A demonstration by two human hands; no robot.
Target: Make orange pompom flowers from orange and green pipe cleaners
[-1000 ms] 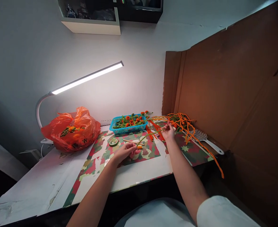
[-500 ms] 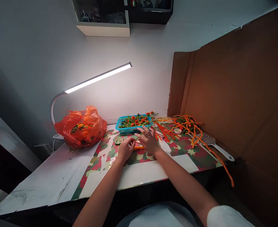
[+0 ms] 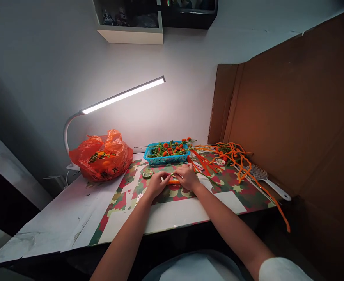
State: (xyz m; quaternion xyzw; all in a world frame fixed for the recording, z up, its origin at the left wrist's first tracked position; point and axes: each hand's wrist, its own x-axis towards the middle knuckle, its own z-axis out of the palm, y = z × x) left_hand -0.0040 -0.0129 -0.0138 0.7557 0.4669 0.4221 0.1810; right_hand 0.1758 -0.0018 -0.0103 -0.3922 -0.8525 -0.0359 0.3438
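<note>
My left hand (image 3: pixel 159 182) and my right hand (image 3: pixel 186 176) are close together above the patterned table covering, fingers pinched. Both grip a thin green stem (image 3: pixel 208 178), whose long end trails out to the right past my right hand. Its other end is small and partly covered by my fingertips. Just below the fingers lies an orange fuzzy strip (image 3: pixel 174 182), perhaps a pipe cleaner. Left of my left hand is a roll of green tape (image 3: pixel 148 174). Beyond my hands stands a blue basket (image 3: pixel 167 160) with several orange flowers on green stems.
An orange plastic bag (image 3: pixel 116 156) with flowers stands at the left beneath a lit lamp (image 3: pixel 125 95). To the right lie tangled orange fuzzy strips (image 3: pixel 233 154) and a brush (image 3: pixel 273 187). A cardboard panel (image 3: pixel 277 109) walls the right side.
My right hand has come down and its spread fingers have closed on the stem beside my left hand. The stem's long end now shows to the right.
</note>
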